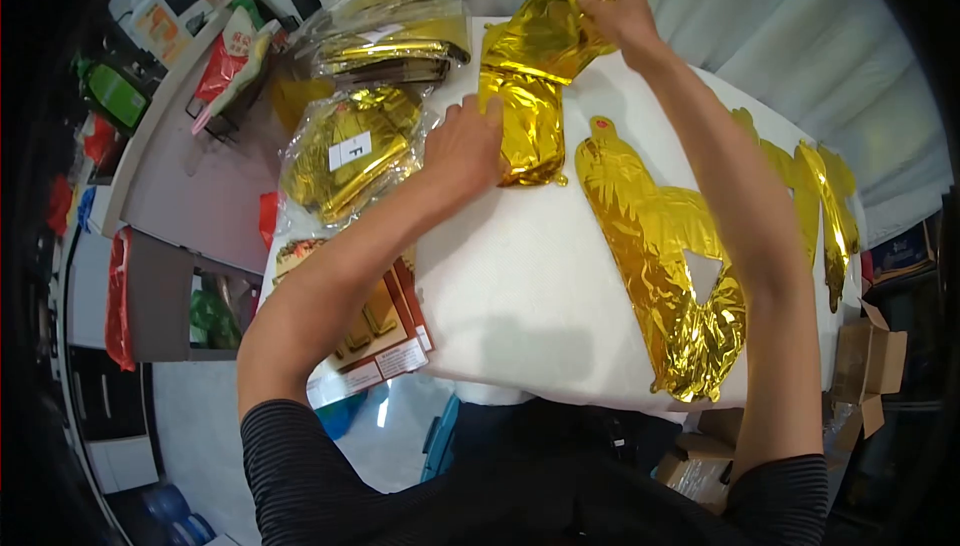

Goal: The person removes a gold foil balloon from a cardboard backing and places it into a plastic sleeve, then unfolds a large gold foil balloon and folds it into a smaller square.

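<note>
A flat, crinkled gold foil balloon lies at the back of the white table, its upper part folded and raised off the surface. My right hand pinches the upper right corner of that raised part. At the balloon's left edge, my left hand has its fingers bent and closed on the foil; the fingertips are partly hidden. A larger flat gold foil balloon, with a red mark on its narrow end and a cut-out hole, lies beneath my right forearm.
Clear bags of folded gold foil, one labelled F, lie left of my left hand. Further gold foil pieces rest at the right edge. A printed package is at front left. Bottles stand far left; cardboard boxes stand right.
</note>
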Demonstrator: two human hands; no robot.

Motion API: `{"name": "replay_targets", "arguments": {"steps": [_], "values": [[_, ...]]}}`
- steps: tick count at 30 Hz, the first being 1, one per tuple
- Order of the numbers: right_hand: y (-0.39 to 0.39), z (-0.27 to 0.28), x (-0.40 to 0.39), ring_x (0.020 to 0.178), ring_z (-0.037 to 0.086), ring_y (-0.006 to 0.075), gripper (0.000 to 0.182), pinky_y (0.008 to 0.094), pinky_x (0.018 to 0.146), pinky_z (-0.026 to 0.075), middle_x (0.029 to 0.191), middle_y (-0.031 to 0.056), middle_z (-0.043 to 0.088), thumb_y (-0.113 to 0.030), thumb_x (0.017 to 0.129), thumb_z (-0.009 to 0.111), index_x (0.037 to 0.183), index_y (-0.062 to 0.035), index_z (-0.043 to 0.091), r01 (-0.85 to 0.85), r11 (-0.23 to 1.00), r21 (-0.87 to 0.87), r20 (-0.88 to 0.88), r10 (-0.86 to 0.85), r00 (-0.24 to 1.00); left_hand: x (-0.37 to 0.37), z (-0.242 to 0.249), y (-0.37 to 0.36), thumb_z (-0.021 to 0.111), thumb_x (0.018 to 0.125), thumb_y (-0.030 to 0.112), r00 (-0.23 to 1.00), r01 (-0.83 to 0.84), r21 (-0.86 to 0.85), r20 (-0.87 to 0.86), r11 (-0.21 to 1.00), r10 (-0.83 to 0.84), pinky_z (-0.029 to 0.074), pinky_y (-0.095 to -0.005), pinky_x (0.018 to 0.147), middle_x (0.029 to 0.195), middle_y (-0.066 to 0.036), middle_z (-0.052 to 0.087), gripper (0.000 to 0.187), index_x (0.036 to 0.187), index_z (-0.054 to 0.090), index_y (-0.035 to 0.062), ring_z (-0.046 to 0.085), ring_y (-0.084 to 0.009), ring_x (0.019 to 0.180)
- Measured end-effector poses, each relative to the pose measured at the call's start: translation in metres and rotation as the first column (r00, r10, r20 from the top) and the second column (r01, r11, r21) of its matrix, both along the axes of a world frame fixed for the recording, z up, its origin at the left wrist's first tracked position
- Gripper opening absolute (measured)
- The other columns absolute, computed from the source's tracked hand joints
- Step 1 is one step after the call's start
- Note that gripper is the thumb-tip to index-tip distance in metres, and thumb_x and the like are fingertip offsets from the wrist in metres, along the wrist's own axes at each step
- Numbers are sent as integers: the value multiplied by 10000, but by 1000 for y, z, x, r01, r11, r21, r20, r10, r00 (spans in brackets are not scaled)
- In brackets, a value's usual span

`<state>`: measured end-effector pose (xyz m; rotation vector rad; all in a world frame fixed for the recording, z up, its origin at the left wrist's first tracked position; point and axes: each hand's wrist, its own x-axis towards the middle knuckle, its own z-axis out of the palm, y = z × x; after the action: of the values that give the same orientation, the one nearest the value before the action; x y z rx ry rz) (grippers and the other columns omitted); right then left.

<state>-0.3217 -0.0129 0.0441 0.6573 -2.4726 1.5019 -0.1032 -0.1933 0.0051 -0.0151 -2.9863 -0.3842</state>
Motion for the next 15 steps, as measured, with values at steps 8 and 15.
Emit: {"name": "replay_targets", "arguments": {"steps": [8, 15], "values": [[9, 48, -25, 845, 676, 126, 239, 291, 775, 536, 887, 76, 721, -137, 961, 698, 1162, -9, 714, 150, 963, 226, -216, -100, 971, -59, 20, 7, 728, 873, 170, 984, 171, -79, 61, 982, -167, 571, -497, 916, 1167, -241, 693, 319, 1126, 710, -23, 674, -403, 1108], [14, 98, -28, 786, 674, 215, 270, 389, 737, 529, 834, 123, 736, -201, 983, 599, 1052, 12, 748, -24, 997, 71, -181, 37, 983, -167, -28, -10, 695, 925, 303, 990, 144, -173, 22, 974, -143, 540, -480, 956, 1157, -215, 715, 354, 1128, 699, 13, 661, -387, 1148]]}}
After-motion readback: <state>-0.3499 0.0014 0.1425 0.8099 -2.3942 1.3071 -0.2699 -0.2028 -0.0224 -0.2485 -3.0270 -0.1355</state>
